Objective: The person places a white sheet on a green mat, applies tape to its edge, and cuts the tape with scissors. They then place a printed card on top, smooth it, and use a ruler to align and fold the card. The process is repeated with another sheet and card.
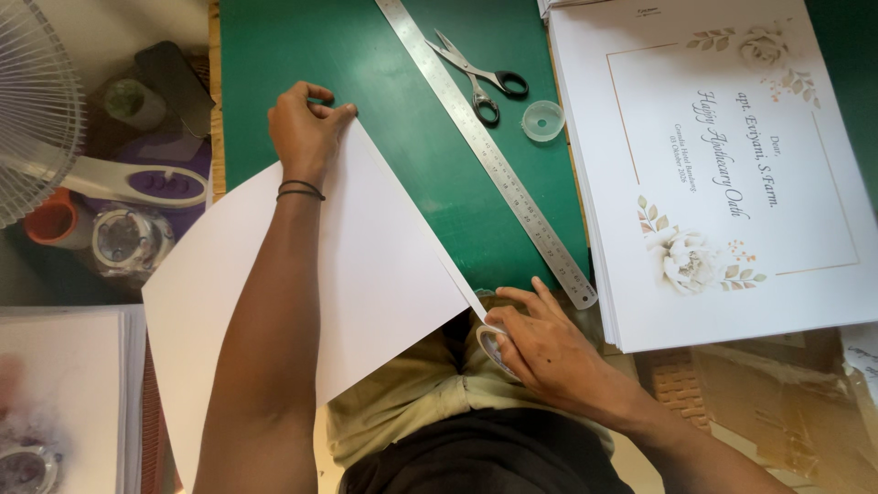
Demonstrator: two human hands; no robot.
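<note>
Left arm: closest thing to the camera, runs straight up the middle with a thin black band [300, 190] on the wrist.
Left hand [306, 128]: fingers curled down, pinching the far corner of a big white sheet [375, 265] against the green mat [402, 110].
Sheet: blank, turned like a diamond, lies under the left forearm. Its near part hangs past the desk edge over the person's lap, and its right corner ends just beside the right hand.
Right hand [540, 343]: closed around a tape roll [492, 346], fingertips touching the sheet's right corner. Roll is mostly hidden by the hand, so can't say much more about it.
Ruler [485, 151]: long steel one, lying slantwise on the mat between the two hands. Its near end sits just past the right hand's fingertips.
Scissors [480, 78]: beyond the ruler, well apart from both hands, blades open a bit, black handles.
Cap [543, 120]: small clear round thing just right of the scissors.
Cards [722, 174]: stack of white printed sheets with flower corners and a gold frame line, off to the right, beyond the right hand.
Fan [37, 110]: white, far left of the left hand, beside the desk.
Paper stack [64, 393]: more white sheets, left of the left arm, low down.
</note>
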